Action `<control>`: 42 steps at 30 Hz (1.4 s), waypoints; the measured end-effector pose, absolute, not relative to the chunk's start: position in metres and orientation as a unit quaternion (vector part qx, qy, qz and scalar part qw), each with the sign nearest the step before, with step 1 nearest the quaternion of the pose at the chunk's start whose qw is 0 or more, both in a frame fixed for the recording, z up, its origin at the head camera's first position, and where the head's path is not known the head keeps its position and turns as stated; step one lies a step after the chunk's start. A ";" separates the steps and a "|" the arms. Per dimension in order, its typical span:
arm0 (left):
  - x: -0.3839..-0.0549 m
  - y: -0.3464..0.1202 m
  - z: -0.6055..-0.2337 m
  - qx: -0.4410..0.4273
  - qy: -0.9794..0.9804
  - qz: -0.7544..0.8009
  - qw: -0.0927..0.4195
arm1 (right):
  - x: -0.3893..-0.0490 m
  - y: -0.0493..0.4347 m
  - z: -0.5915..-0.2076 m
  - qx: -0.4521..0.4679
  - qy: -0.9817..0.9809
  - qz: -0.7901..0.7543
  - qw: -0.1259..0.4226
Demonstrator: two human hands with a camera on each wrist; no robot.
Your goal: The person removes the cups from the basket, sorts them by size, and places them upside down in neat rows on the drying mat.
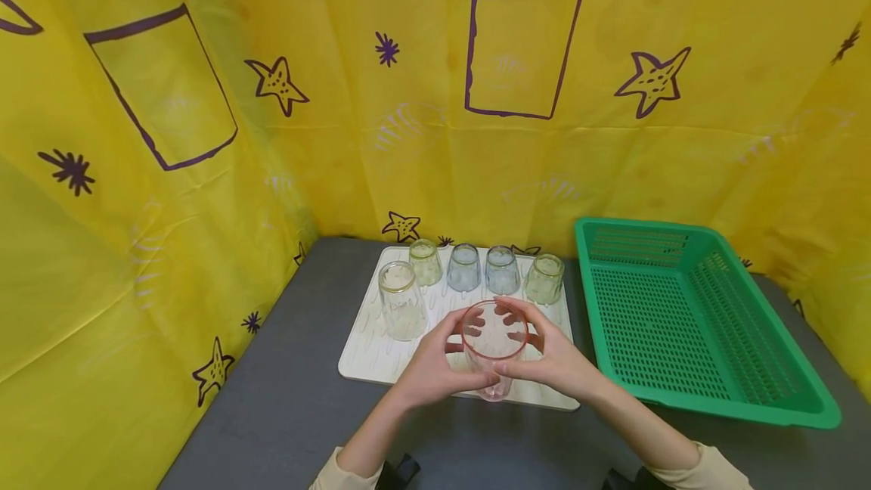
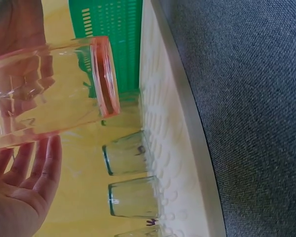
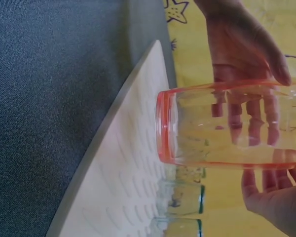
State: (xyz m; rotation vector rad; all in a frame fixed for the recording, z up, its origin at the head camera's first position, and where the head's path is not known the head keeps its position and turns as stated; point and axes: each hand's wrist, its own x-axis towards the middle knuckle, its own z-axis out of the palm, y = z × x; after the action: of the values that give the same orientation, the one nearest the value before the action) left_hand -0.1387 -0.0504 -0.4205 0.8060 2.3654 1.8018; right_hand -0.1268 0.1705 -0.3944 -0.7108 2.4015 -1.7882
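Observation:
Both hands hold a pink-tinted drinking glass [image 1: 494, 345] upright, wide rim up, over the front part of the white tray [image 1: 370, 350]. My left hand [image 1: 435, 370] grips its left side and my right hand [image 1: 559, 358] its right side, with fingers curled round the wall. In the left wrist view, the glass's thick base [image 2: 105, 76] hangs apart from the tray. Behind it stand two short bluish glasses [image 1: 464, 271], a short greenish glass [image 1: 426, 265], another greenish glass [image 1: 544, 280], and a taller clear glass [image 1: 403, 307] at the left.
A green perforated plastic basket [image 1: 755, 407] sits to the right, close beside the tray. The table [image 1: 272, 407] is dark grey. A yellow patterned cloth [image 1: 422, 172] hangs behind and along the sides.

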 end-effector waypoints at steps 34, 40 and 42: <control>-0.136 -0.058 -0.426 0.249 0.571 0.775 0.105 | -0.118 0.179 -0.415 -0.208 0.758 -0.613 0.076; -0.141 -0.074 -0.419 0.270 0.616 0.730 0.118 | -0.124 0.192 -0.410 -0.278 0.825 -0.492 -0.013; -0.143 -0.077 -0.417 0.278 0.634 0.711 0.121 | -0.125 0.195 -0.408 -0.288 0.838 -0.462 -0.026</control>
State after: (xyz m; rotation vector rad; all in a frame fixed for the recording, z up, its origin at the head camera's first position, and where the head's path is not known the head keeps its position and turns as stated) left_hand -0.1432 -0.0770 -0.4171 0.8115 1.8508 2.0771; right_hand -0.1245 0.1948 -0.4076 -0.9215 2.6785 -1.4745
